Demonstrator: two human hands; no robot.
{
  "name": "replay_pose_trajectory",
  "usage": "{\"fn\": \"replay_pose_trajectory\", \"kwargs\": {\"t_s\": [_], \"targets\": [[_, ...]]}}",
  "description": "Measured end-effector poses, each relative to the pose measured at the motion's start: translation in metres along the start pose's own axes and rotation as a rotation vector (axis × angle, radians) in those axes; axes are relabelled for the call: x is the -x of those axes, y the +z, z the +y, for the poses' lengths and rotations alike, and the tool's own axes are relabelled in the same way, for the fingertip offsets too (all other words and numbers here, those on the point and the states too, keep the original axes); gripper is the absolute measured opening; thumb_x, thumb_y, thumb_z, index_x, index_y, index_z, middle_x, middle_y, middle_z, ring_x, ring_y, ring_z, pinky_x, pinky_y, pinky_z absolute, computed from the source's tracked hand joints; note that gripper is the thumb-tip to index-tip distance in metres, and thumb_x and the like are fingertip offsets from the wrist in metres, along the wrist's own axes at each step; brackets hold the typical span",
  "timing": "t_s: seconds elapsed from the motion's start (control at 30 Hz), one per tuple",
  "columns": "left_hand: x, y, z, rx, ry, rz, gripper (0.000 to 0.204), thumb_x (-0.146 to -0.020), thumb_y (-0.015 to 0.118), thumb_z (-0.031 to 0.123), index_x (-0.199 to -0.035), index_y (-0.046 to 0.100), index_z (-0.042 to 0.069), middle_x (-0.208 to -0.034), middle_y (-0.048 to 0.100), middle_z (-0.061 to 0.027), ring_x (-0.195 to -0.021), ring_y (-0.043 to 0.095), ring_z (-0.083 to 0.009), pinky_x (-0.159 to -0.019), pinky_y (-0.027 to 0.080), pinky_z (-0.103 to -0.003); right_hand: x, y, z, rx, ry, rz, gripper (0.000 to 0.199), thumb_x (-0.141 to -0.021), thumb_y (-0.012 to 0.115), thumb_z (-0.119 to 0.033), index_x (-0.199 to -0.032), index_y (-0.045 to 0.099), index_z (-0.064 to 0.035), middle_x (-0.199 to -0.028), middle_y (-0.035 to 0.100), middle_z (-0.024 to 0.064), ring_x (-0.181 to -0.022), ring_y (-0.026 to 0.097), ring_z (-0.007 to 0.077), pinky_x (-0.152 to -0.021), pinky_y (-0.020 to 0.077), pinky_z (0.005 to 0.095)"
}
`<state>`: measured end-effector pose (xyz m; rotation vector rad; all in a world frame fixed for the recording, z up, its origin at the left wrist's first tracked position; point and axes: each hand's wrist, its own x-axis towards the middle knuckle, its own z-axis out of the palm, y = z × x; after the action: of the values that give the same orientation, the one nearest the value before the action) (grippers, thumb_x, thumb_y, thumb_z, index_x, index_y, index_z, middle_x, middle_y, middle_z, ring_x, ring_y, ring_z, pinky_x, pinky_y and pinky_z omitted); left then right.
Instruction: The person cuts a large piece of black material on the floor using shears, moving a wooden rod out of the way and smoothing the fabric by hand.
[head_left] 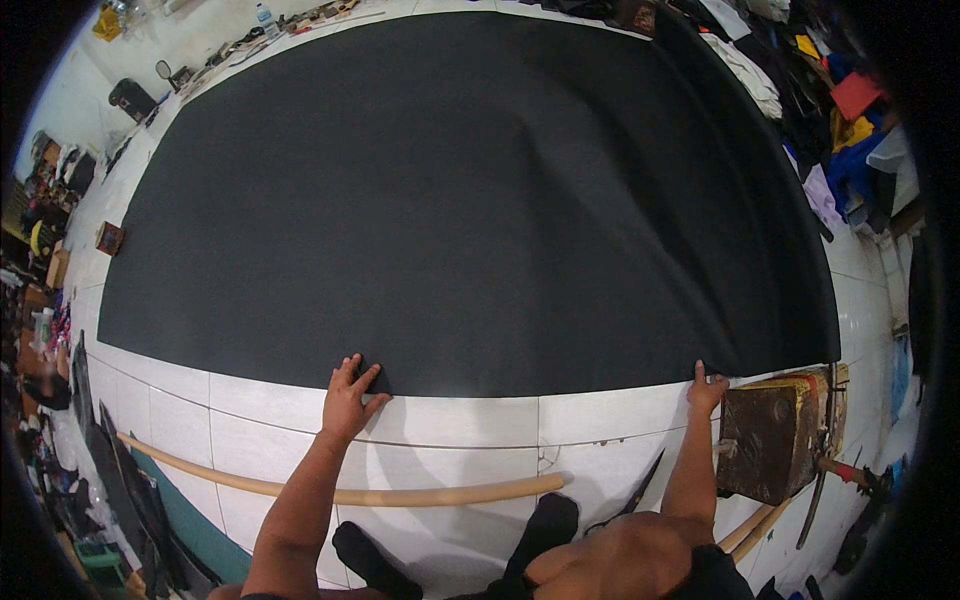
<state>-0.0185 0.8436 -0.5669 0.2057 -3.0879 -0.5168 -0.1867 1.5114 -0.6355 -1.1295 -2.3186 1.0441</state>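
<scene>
A large black sheet point(400, 220), smooth like vinyl or leather, lies spread over the white tiled floor. Its right part is rippled, and its far right side rises in a fold. My left hand point(352, 400) rests at the near edge, fingers spread, their tips on the sheet. Farther right along that edge, my right hand point(706, 388) is closed on the border, next to a ripple; its lower fingers are partly hidden. Just beside the right hand stands a worn brown block-like box point(770, 440).
A long tan tube point(450, 497) lies across the tiles before my black-covered feet point(375, 560). Near them is a dark pointed blade point(648, 482). A small brown block point(110, 238) stands at the sheet's left edge. Piled cloths point(850, 130) crowd the right side.
</scene>
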Motion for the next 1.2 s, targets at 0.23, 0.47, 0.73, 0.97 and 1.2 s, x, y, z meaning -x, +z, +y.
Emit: {"fn": "replay_pose_trajectory", "kwargs": {"t_s": [0.23, 0.47, 0.73, 0.97, 1.2], "targets": [[0.003, -0.005, -0.004, -0.01, -0.027, -0.036, 0.061, -0.077, 0.081, 0.037, -0.131, 0.063, 0.016, -0.145, 0.046, -0.0224, -0.136, 0.041, -0.0415, -0.114, 0.032, -0.052, 0.146, 0.009, -0.101, 0.342, -0.763, -0.342, 0.061, -0.089, 0.069, -0.034, -0.138, 0.046, -0.0058, -0.137, 0.046, 0.0199, -0.132, 0.041, 0.0348, -0.109, 0.0308, 0.0509], [-0.004, -0.006, 0.008, -0.043, -0.094, -0.118, 0.06, -0.079, 0.08, 0.033, -0.133, 0.061, 0.015, -0.149, 0.042, -0.02, -0.133, 0.044, -0.0396, -0.112, 0.036, -0.046, 0.206, 0.026, -0.117, 0.237, -1.011, -0.534, 0.051, -0.088, 0.069, -0.03, -0.132, 0.055, -0.0095, -0.138, 0.047, 0.0177, -0.13, 0.043, 0.037, -0.108, 0.0322, 0.0501], [0.001, -0.007, 0.005, -0.023, -0.067, -0.087, 0.06, -0.08, 0.079, 0.033, -0.134, 0.06, 0.016, -0.149, 0.042, -0.0192, -0.134, 0.043, -0.0396, -0.111, 0.037, -0.046, 0.26, 0.029, -0.11, 0.294, -1.377, -0.804, 0.044, -0.09, 0.067, -0.026, -0.132, 0.059, -0.0171, -0.144, 0.046, 0.0112, -0.138, 0.039, 0.0313, -0.113, 0.0295, 0.0496], [-0.005, -0.012, 0.014, 0.041, -0.043, -0.079, 0.058, -0.076, 0.081, 0.027, -0.128, 0.061, 0.01, -0.141, 0.046, -0.023, -0.128, 0.047, -0.0395, -0.108, 0.04, -0.046, 0.247, 0.05, -0.101, 0.218, -1.329, -0.87, 0.034, -0.092, 0.064, -0.02, -0.126, 0.064, -0.0184, -0.142, 0.051, 0.0065, -0.132, 0.048, 0.0268, -0.112, 0.0322, 0.0477], [-0.058, -0.01, 0.065, 0.034, 0.026, -0.053, 0.067, -0.081, 0.071, 0.044, -0.134, 0.054, 0.007, -0.149, 0.034, -0.0265, -0.141, 0.029, -0.044, -0.117, 0.021, -0.053, 0.243, 0.044, -0.119, 0.188, -1.288, -0.985, 0.036, -0.091, 0.064, -0.022, -0.127, 0.062, -0.0168, -0.14, 0.051, 0.0091, -0.132, 0.046, 0.0299, -0.112, 0.0311, 0.0484]]}}
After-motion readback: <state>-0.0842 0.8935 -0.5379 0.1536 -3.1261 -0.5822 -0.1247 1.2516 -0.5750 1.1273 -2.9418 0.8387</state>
